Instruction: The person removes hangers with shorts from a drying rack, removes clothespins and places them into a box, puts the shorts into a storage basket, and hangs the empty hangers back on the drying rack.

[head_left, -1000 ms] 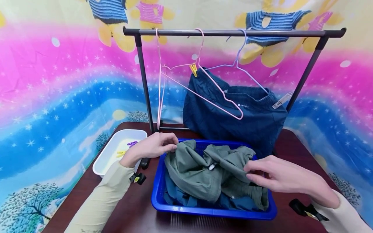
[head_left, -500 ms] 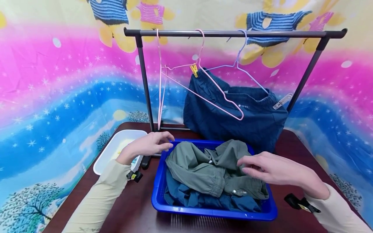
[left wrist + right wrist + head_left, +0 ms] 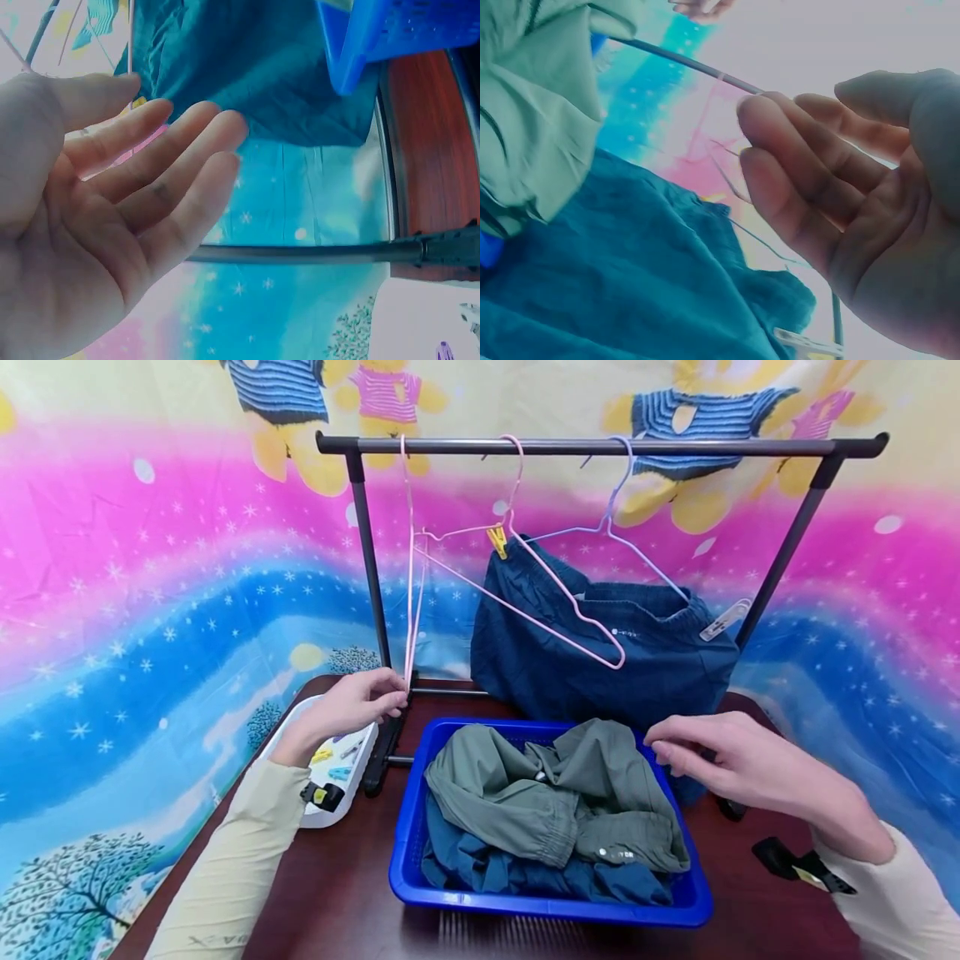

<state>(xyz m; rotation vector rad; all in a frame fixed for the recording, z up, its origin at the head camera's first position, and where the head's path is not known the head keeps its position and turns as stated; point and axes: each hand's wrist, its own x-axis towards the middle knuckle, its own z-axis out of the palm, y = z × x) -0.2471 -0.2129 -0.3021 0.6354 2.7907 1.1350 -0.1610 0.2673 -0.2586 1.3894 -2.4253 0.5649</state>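
In the head view my left hand [image 3: 358, 703] is raised beside the rack's left post, fingers loosely bent with nothing held. Its fingertips overlap the lower end of a pink hanger [image 3: 410, 568] hanging edge-on. My right hand [image 3: 738, 764] hovers over the right rim of the blue basket [image 3: 551, 906], its fingers relaxed and bare of any thing. Crumpled green-grey clothing [image 3: 510, 793] with an elastic hem lies in the basket, over dark blue cloth [image 3: 480, 860]. A second pink hanger [image 3: 517, 585] also hangs from the rail.
Navy shorts [image 3: 600, 668] hang from a blue hanger [image 3: 618, 502], held by a yellow clip [image 3: 497, 540] and a white clip [image 3: 726, 620]. The dark rack rail [image 3: 570, 446] spans the back. Left, a white tray [image 3: 327, 817] holds several small clips on the brown table [image 3: 337, 893].
Both hands let go of the green-grey clothing, which settled in the basket. My left hand moved left and up toward the pink hanger; my right hand drew away to the right.
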